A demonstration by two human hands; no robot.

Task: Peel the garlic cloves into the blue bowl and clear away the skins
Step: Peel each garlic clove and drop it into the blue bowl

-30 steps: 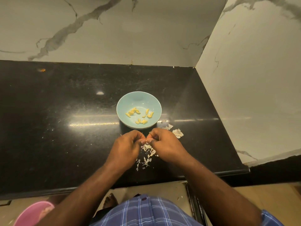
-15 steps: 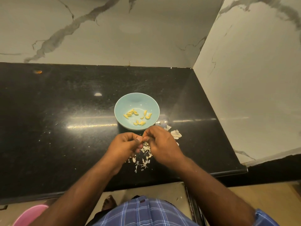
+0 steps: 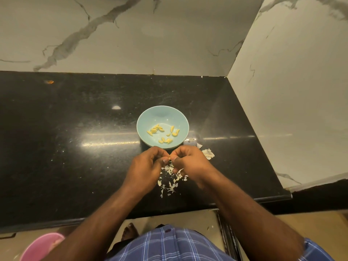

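The curled fingertips [image 3: 165,160] of the left hand [image 3: 146,169] and those of the right hand [image 3: 190,163] meet just in front of the near rim of the bowl, pinching something small and dark between them; it is too small to make out, but from the task it is most likely a garlic clove being stripped. Directly below and between the hands a scatter of thin, pale, papery garlic skins [image 3: 169,178] lies on the glossy black stone counter [image 3: 75,147], and a few larger whitish flakes of skin [image 3: 208,153] sit just to the right of the right hand, near the bowl. Beyond the knuckles stands the small round pale-blue ceramic bowl [image 3: 162,114], holding roughly a dozen small yellow peeled garlic cloves [image 3: 163,134] loose on its bottom. By my reading, peeling is well advanced, with one clove in hand; no unpeeled cloves show on the counter, though the hands may hide some. Clearing the skins has not begun. At the lower left, below the counter edge, part of a round pink plastic basin [image 3: 42,245] shows.
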